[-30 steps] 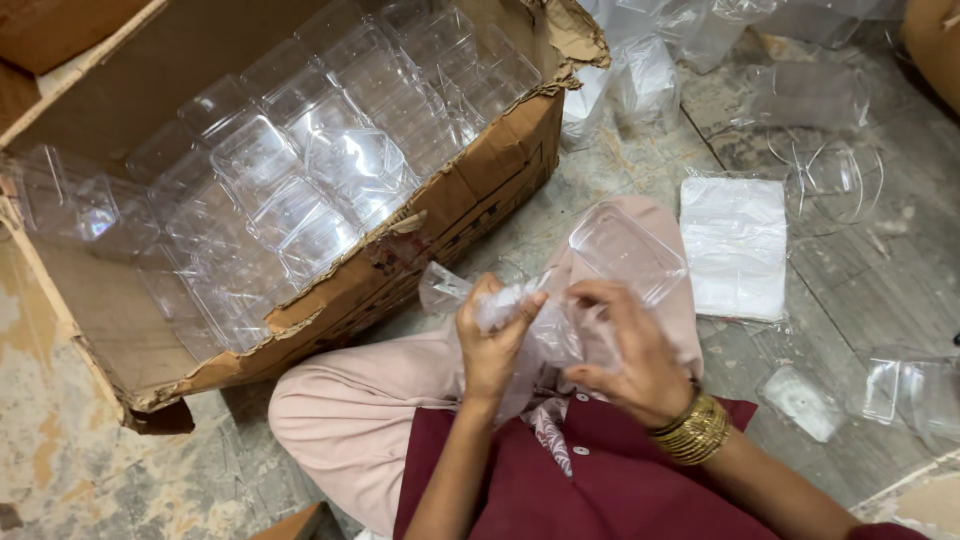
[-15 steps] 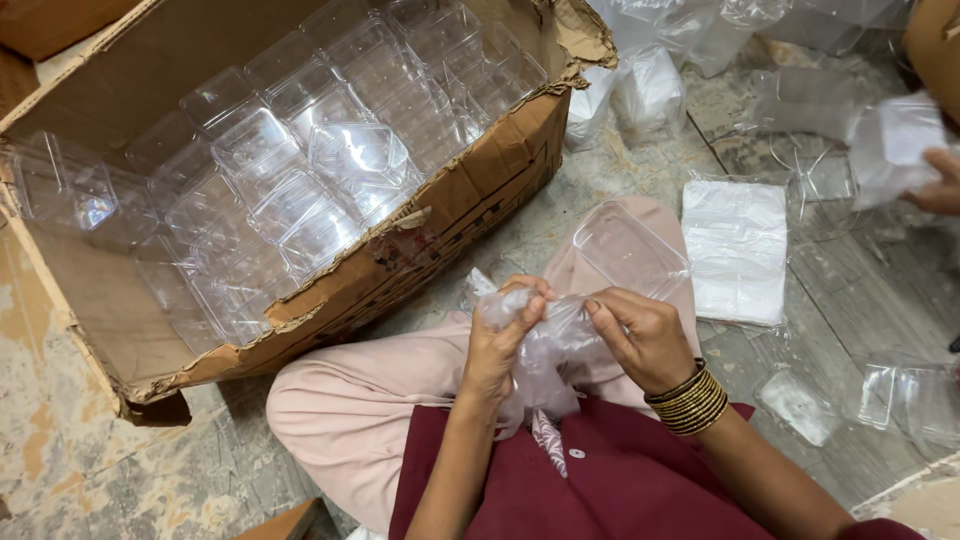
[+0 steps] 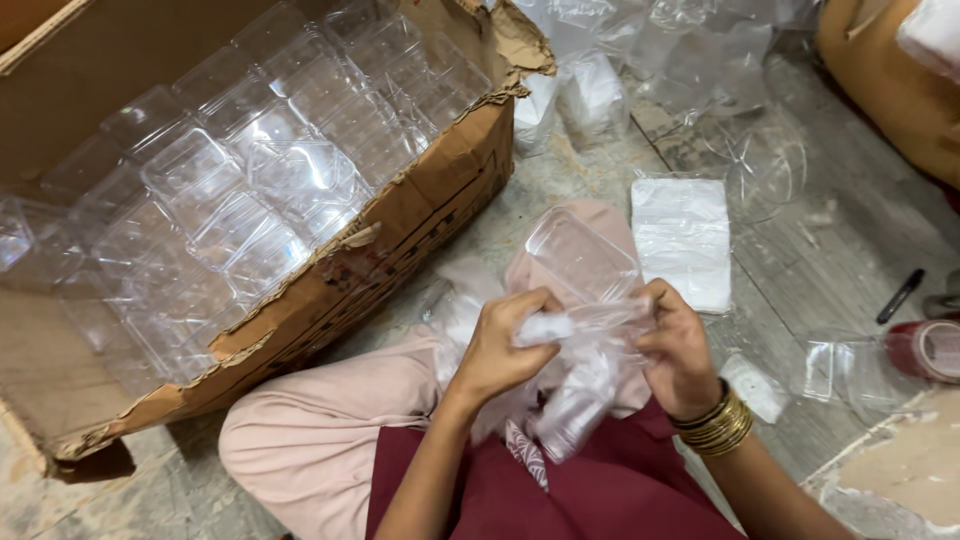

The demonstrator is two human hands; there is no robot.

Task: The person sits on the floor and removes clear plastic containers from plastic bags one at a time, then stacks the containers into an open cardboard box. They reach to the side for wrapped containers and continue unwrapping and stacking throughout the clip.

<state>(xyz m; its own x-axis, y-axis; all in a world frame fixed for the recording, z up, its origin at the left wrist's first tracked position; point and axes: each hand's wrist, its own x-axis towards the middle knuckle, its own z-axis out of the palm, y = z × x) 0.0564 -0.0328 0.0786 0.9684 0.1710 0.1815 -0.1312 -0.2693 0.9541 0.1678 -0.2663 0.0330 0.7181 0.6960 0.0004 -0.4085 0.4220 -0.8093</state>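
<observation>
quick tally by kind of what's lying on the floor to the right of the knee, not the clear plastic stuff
white tissue stack: 1
black pen: 1
red tape roll: 1
small white packet: 1
total: 4

A cardboard box [image 3: 420, 215] full of plastic containers [image 3: 250, 190] stands to the left of the person's knee. Right of the knee, a stack of white sheets [image 3: 683, 240] lies on the floor [image 3: 850, 250], with a pen [image 3: 900, 296] farther right.
</observation>
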